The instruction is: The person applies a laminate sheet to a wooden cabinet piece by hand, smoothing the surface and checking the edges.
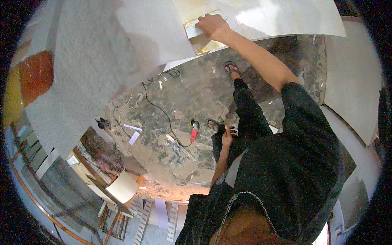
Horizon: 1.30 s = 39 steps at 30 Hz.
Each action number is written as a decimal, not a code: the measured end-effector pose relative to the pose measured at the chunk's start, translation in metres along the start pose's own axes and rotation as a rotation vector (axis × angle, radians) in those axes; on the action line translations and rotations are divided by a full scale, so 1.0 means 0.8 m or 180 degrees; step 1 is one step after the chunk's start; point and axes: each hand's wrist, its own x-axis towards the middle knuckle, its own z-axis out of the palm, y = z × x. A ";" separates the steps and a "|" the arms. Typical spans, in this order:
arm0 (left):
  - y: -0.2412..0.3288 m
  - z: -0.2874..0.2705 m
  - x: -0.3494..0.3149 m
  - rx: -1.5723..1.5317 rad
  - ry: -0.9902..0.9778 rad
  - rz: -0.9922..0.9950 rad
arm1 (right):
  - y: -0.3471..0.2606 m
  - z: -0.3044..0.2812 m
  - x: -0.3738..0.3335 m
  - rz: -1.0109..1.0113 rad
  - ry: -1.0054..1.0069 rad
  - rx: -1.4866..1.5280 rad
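Observation:
My right arm reaches far forward over a large pale sheet (269,20). My right hand (213,27) has its fingers curled down on a flat white rectangular piece (190,29) with yellowish smears, which lies against the sheet at its near edge. Just below that piece, a tan patch (201,42) with yellow streaks shows on the sheet. My fingertips are partly hidden under the hand. My left hand (228,136) hangs low beside my thigh, its fingers apart and nothing visible in it.
On the stained floor (196,90) lies a red power tool (194,132), probably a grinder, with a black cord (160,107). White strips (133,137) and clear plastic scraps (176,154) are scattered nearby. A large grey surface (94,49) spans the left; a pale panel (347,77) stands right.

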 end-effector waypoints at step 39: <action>-0.160 -0.098 -0.018 -0.0508 -0.0828 -0.0189 | 0.016 0.134 -0.909 0.4252 -0.1311 0.0636</action>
